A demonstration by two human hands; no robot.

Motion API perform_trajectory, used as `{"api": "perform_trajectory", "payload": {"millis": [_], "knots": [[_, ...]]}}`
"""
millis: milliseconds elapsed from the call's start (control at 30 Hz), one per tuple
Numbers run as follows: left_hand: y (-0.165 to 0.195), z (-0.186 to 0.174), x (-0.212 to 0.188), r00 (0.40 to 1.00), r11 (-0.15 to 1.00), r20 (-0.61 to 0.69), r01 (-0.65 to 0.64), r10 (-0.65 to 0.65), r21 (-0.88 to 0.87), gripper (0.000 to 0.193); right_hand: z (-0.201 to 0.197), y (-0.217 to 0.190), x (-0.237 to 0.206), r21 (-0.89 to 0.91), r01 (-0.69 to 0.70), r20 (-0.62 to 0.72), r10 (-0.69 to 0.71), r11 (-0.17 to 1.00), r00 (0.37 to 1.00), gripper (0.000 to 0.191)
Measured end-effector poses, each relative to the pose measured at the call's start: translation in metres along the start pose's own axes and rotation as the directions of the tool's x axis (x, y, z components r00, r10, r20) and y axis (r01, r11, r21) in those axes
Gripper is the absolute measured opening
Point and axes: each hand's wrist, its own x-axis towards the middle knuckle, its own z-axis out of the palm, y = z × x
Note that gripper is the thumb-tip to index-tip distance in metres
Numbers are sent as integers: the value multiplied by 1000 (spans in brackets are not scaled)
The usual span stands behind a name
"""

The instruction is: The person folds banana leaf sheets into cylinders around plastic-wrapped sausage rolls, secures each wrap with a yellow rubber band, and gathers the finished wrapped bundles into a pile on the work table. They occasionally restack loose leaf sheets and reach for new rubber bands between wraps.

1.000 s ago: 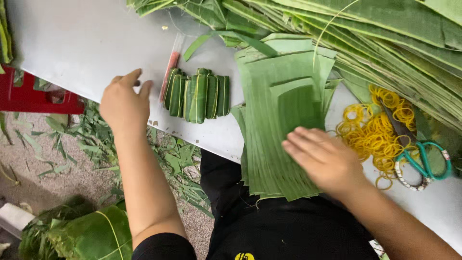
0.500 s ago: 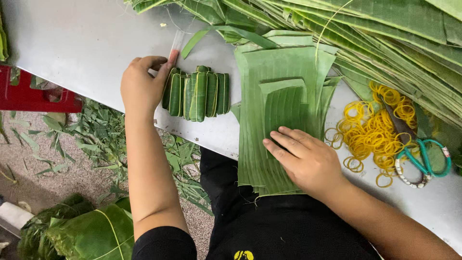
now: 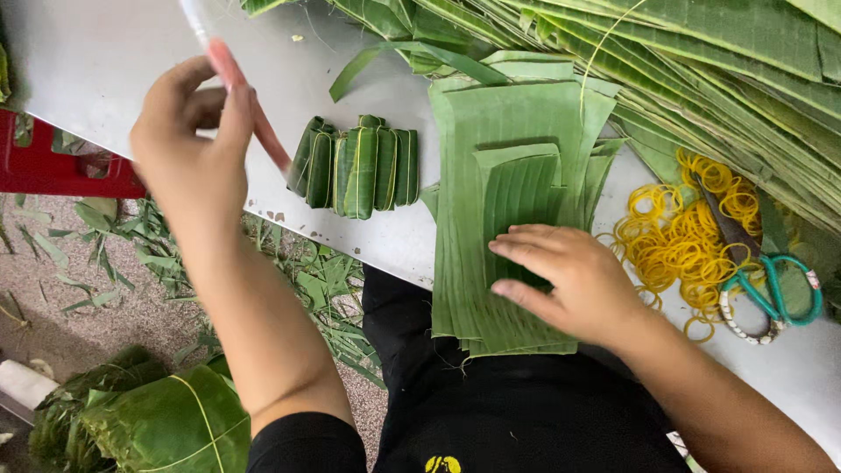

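Nearest, below the bench edge, a tied bundle of green leaves [image 3: 171, 420] lies on the floor among scattered leaf scraps [image 3: 324, 298]. The right hand [image 3: 574, 280] lies flat on a stack of cut rectangular green banana-leaf strips [image 3: 512, 175], fingers spread and pressing it down at the near edge of the white bench [image 3: 96, 61]; its grip is open, closed on nothing. The left hand [image 3: 188, 144] is raised over the bench's left part, its grip pinched shut on a slim red-and-white stick-like tool [image 3: 241, 83] that slants up and away. Just beside that tool sits a row of small folded green leaf packets [image 3: 359, 166]. To the right lie a heap of yellow rubber bands [image 3: 674, 236] and teal-handled scissors [image 3: 771, 289]. Farthest, long green leaves [image 3: 666, 52] pile across the bench's back.
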Motion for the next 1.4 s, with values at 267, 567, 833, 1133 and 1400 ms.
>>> {"api": "perform_trajectory", "payload": {"millis": [267, 567, 833, 1133, 1400], "knots": [[72, 49, -107, 636, 216, 772, 753, 1, -621, 21, -7, 10, -12, 441, -96, -33, 123, 892, 992, 37], [75, 98, -160, 590, 30, 752, 792, -295, -610, 28, -4, 32, -41, 570, -468, 275, 380, 676, 883, 25], [83, 85, -154, 872, 996, 487, -12, 55, -90, 10, -1, 40, -47, 256, -348, 19, 355, 902, 935, 25], [95, 94, -145, 848, 900, 347, -436, 401, 27, 21, -5, 1, -21, -215, -166, -255, 109, 963, 961, 18], [86, 97, -138, 753, 892, 480, -401, 450, -206, 37, -23, 9, -13, -171, 113, -5, -115, 979, 993, 37]]}}
